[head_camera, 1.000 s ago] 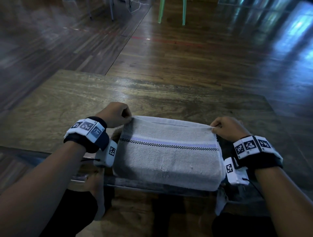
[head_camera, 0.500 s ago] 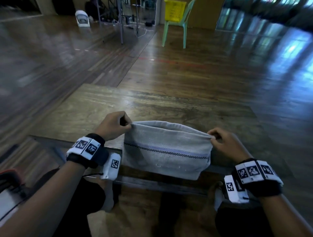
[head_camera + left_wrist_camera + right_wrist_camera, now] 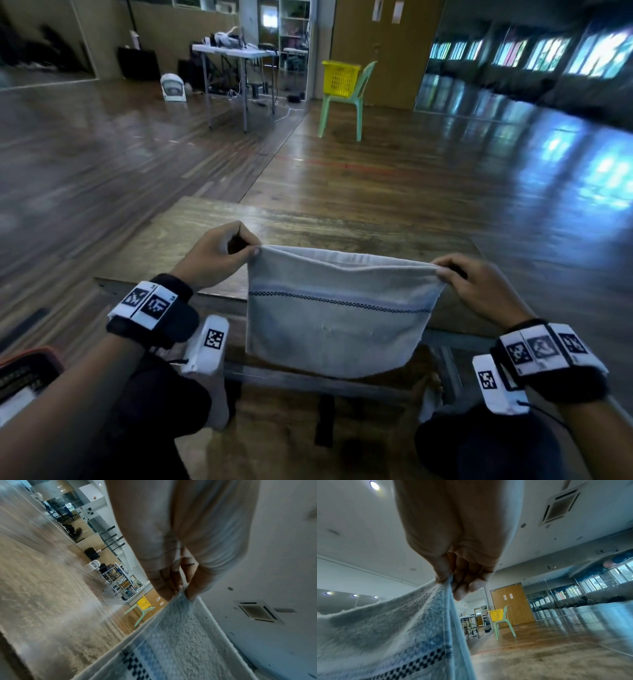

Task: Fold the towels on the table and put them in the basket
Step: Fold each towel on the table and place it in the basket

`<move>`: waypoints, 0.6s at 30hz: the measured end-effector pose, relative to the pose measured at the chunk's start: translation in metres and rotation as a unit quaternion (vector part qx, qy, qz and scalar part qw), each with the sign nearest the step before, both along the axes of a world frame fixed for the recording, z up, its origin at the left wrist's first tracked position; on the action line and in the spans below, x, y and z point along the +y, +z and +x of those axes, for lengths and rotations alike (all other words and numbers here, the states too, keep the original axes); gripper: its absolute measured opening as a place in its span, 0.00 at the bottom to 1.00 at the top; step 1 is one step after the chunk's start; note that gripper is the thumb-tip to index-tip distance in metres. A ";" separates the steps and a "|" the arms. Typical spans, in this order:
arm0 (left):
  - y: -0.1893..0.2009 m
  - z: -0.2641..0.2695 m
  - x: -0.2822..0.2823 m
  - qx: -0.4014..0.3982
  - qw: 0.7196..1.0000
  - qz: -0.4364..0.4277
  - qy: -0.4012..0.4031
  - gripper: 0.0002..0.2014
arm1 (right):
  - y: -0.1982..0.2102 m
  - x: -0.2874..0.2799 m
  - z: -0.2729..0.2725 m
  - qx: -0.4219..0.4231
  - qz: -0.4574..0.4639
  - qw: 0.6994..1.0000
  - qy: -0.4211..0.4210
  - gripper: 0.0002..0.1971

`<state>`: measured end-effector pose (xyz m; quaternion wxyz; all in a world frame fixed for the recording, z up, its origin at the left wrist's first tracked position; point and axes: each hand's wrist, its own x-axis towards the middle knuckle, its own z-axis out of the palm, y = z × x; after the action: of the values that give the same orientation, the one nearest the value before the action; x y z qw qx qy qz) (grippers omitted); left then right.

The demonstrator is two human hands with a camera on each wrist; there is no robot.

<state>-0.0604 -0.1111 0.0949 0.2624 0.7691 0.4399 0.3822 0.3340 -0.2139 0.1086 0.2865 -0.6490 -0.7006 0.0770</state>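
Note:
A folded pale grey towel (image 3: 337,318) with a blue band and a dark checked stripe hangs in the air over the near edge of the wooden table (image 3: 346,222). My left hand (image 3: 219,253) pinches its upper left corner and my right hand (image 3: 469,284) pinches its upper right corner. In the left wrist view the fingers (image 3: 171,582) clamp the towel (image 3: 181,635) edge. In the right wrist view thumb and fingers (image 3: 464,586) squeeze the towel (image 3: 393,635) corner. A yellow basket (image 3: 340,78) sits on a green chair (image 3: 342,106) across the floor.
Beyond the table lies shiny wooden floor. A white folding table (image 3: 233,58) with equipment and a small fan (image 3: 173,88) stand at the far left. Wooden doors (image 3: 387,51) are behind the chair. My knees are under the table's near edge.
Both hands have lifted the towel off the table, and it now hangs free. The head has tilted up, bringing the chair and basket into view.

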 end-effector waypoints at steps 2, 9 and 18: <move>0.008 -0.008 -0.002 -0.003 1.000 0.005 -0.013 0.04 | 0.010 -0.007 0.005 0.000 0.030 1.000 -0.008 0.06; 0.034 -0.008 -0.009 0.031 0.994 0.095 -0.041 0.05 | 0.028 -0.018 0.013 0.024 0.059 0.998 0.001 0.05; 0.048 -0.003 -0.015 0.176 0.966 0.178 -0.071 0.03 | 0.035 -0.027 0.021 0.121 0.007 0.991 0.054 0.10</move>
<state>-0.0638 -0.1257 0.1427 0.0664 0.8878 0.3481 0.2936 0.3554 -0.2405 0.1433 0.3690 -0.5939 -0.6957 0.1649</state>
